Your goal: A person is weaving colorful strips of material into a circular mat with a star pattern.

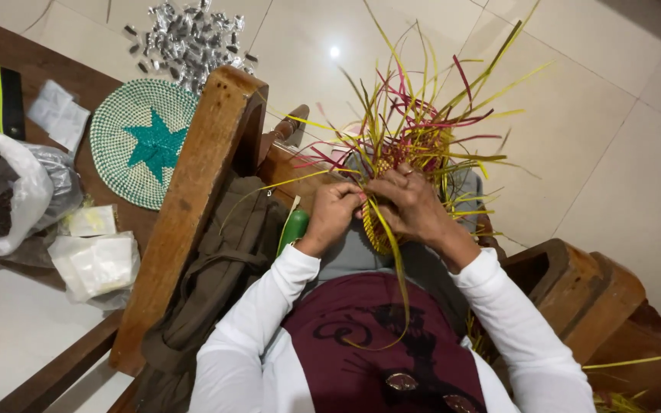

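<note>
At frame centre, the left hand (336,205) and right hand (409,203) pinch yellow strips of the half-woven basket (380,222), mid-weave; next likely calls for tucking 1 strip tightly.

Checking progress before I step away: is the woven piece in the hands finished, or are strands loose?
Unfinished: the woven piece has many loose strands fanning outward, held by both hands.

White plastic bags (97,264), perhaps foil sachets (189,38), table's left
</note>
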